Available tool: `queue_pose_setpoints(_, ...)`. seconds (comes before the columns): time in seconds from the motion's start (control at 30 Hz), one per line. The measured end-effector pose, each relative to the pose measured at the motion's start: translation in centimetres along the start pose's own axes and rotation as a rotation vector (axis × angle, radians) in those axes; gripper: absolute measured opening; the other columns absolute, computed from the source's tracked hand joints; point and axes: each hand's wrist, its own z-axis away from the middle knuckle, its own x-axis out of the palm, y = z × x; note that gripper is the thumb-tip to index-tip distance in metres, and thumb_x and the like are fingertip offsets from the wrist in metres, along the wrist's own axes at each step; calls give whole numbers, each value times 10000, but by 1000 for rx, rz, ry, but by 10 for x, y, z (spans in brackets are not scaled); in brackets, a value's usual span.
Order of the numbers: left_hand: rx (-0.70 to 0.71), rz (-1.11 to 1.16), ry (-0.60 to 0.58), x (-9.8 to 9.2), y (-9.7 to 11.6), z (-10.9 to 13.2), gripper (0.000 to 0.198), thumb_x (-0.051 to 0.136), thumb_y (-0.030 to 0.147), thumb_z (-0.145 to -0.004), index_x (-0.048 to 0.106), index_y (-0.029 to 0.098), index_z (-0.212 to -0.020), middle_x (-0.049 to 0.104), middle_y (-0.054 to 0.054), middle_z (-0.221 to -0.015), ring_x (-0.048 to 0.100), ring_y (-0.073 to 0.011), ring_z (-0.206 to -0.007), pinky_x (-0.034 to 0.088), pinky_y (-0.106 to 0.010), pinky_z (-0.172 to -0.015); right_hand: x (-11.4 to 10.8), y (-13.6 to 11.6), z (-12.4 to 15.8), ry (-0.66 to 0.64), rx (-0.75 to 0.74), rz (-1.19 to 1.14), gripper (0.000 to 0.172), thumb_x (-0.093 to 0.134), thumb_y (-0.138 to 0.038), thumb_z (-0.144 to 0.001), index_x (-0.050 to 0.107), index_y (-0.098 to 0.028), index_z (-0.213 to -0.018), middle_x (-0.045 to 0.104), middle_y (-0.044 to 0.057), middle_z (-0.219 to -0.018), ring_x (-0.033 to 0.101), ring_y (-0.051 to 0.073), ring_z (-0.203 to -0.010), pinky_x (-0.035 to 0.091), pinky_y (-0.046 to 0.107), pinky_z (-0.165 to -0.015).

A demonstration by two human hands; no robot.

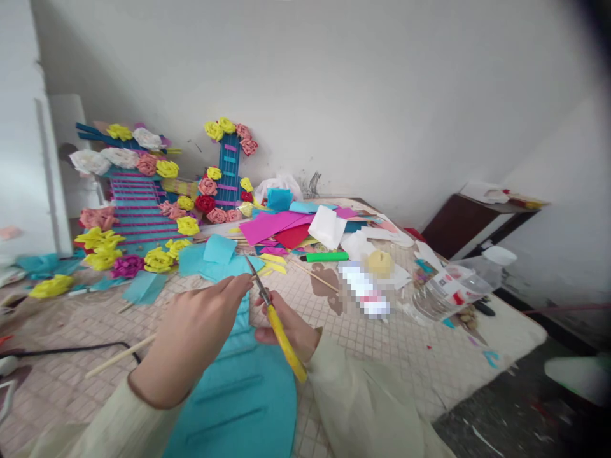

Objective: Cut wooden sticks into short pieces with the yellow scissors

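Note:
My right hand (291,327) is closed around a pair of scissors (285,343) with yellow handles, their metal blades pointing up and away from me. My left hand (200,331) is beside the blades, back upward, with fingers bent and pressed together near the tips. Whatever those fingers hold is hidden. Beneath both hands lies a flat turquoise guitar-like shape (238,401) with a narrow neck, a rounded body and raised strips across it. Sheets of turquoise paper (220,249) lie just beyond the left fingers.
Two guitar-like pieces with paper flowers (138,203) (229,168) lean at the wall. Coloured paper (272,226), a green marker (327,256), a wooden stick (121,356), a black cable (71,350) and a clear plastic bottle (443,292) lie on the table (382,356).

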Motion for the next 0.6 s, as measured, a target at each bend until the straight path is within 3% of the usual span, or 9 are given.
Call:
queue_pose_setpoints(0.2,-148,50,-56,4,-7,-3,325,310,152,-892,600,226,-1019,724,-26,-856,666,-231,-632,302,-281,-477,4,1,3,22,12,3,613,748,-528,-633,365,-239,-1016,296,-36,-795,334,122,-703,351,251,-587)
queue_pose_setpoints(0.37,-153,350,50,2,-21,-7,354,236,263,-917,578,223,-998,722,-21,-893,644,-183,-602,367,-266,-520,-12,3,0,21,-13,167,610,705,-543,-659,391,-217,-1069,380,-23,-836,395,126,-688,409,276,-607)
queue_pose_setpoints(0.43,-148,491,101,0,-23,-7,360,221,318,-934,550,224,-1046,717,-5,-864,602,-150,-530,381,-257,-521,-27,3,-3,112,-18,364,585,726,-489,-660,431,-204,-1077,441,-8,-880,449,138,-724,440,297,-670)
queue_pose_setpoints(0.53,-163,659,95,-1,-22,-7,375,238,384,-948,489,218,-1171,701,19,-789,530,-119,-447,379,-240,-498,-52,6,-9,323,78,870,556,771,-359,-648,500,-158,-1091,548,45,-959,542,177,-841,467,311,-770)
queue_pose_setpoints(0.6,-173,737,80,0,-21,-7,397,241,404,-947,460,215,-1220,685,29,-738,502,-112,-428,376,-232,-487,-66,12,-11,352,166,1099,492,758,-302,-670,545,-138,-1082,605,92,-1018,575,214,-928,467,331,-820)
